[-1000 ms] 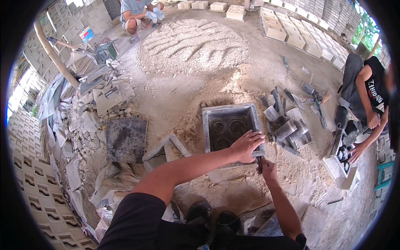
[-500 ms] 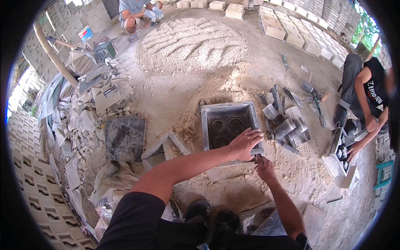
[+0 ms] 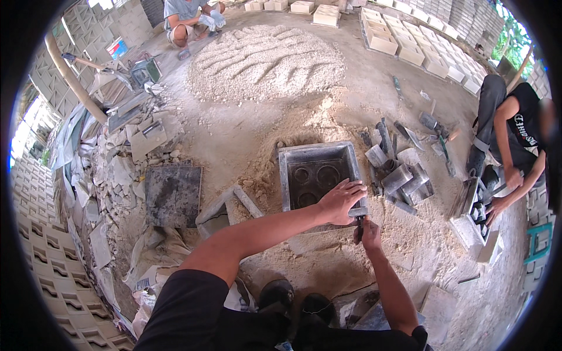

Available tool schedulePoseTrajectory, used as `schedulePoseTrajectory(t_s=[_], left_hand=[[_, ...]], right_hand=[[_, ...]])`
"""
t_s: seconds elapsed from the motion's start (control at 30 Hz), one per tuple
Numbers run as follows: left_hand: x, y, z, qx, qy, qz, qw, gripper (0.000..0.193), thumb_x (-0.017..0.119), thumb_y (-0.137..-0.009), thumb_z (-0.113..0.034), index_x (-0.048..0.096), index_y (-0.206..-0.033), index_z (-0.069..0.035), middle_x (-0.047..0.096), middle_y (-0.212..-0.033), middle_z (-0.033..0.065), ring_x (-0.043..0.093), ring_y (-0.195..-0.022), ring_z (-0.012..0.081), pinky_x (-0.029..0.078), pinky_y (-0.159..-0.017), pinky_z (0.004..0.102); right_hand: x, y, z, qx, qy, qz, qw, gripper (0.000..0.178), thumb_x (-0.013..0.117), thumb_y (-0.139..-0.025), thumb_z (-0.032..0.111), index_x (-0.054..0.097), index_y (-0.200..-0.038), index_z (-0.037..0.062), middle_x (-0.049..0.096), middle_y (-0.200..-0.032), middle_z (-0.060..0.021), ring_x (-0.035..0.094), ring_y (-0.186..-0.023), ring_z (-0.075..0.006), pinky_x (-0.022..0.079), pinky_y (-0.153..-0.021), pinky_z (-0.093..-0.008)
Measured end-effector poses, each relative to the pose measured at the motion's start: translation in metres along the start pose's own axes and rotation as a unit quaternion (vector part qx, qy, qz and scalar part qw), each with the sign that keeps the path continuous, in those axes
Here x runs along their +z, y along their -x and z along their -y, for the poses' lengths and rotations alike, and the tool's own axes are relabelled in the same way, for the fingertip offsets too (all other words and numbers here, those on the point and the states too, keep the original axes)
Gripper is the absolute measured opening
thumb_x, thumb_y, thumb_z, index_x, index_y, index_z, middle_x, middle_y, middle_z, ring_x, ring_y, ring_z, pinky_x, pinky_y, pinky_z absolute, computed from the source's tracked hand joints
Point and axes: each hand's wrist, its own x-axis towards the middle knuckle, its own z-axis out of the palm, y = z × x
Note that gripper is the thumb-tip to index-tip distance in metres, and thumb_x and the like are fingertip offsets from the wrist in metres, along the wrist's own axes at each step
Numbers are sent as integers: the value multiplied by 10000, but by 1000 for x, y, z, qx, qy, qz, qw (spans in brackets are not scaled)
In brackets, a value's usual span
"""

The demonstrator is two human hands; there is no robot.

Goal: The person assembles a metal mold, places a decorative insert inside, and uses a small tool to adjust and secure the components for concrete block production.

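Observation:
In front of me stands a square, open grey mould box point(image 3: 287, 186) with round shapes on its inner floor. My left hand point(image 3: 341, 202) lies across its near right corner, fingers stretched over the right wall. Just below that corner my right hand point(image 3: 369, 233) is closed round the dark handle of a small hand tool point(image 3: 359, 220). The tool's top meets the corner beside my left palm; its exact kind is hard to make out. Left of the box lies an angled grey frame piece point(image 3: 249, 202).
Metal cylinders point(image 3: 397, 179) and hand tools lie right of the box. A dark square plate point(image 3: 173, 196) and rubble point(image 3: 111, 193) are on the left. A gravel mound point(image 3: 266, 61) spreads beyond. A co-worker point(image 3: 515, 134) handles another mould point(image 3: 467, 222); another person point(image 3: 187, 23) crouches far off.
My right hand has turned and shifted slightly at the corner, so more of the tool shows. My left hand stays on the box. The whole view has shifted a little.

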Motion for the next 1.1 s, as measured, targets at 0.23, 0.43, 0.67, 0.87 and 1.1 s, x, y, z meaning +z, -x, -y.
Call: schedulePoseTrajectory(t_s=[0.23, 0.43, 0.67, 0.87, 1.1], left_hand=[[-3, 2, 0, 3, 4, 2, 1000, 736, 715, -703, -271, 415, -1334, -41, 407, -1409, 109, 311, -1378, 261, 206, -1179, 466], [-1, 0, -1, 11, 5, -6, 1000, 729, 727, -695, -284, 437, -1320, -46, 416, -1409, 117, 320, -1373, 271, 217, -1169, 474], [-2, 0, 3, 18, 30, -40, 999, 660, 749, -656, -231, 510, -1239, -35, 475, -1347, 130, 357, -1355, 291, 258, -1139, 462], [2, -8, -2, 3, 3, -16, 1000, 679, 726, -678, -215, 460, -1286, -74, 452, -1372, 91, 342, -1362, 264, 229, -1172, 456], [-1, -1, 1, 0, 1, -17, 1000, 672, 710, -681, -198, 455, -1291, -76, 449, -1370, 86, 344, -1359, 259, 235, -1171, 450]], right_hand=[[-8, -21, -28, 113, -162, 44, 979, 461, 386, -1002, 463, 541, -839, 61, 509, -543, -47, 418, -359, -150, 345, -353, -317], [-5, -16, -22, -18, 97, -37, 994, 388, 472, -975, 415, 538, -925, 35, 550, -576, -116, 532, -470, -247, 428, -471, -401], [21, 14, 1, -222, 535, -115, 807, 339, 466, -978, 317, 470, -985, -22, 604, -904, -260, 632, -832, -421, 519, -660, -489], [-3, 0, -4, -194, 512, -45, 835, 380, 405, -996, 351, 481, -961, -20, 610, -704, -256, 622, -646, -446, 494, -559, -540], [14, 5, 2, -181, 430, -77, 881, 340, 416, -992, 278, 504, -934, -45, 603, -774, -301, 594, -713, -505, 481, -593, -553]])
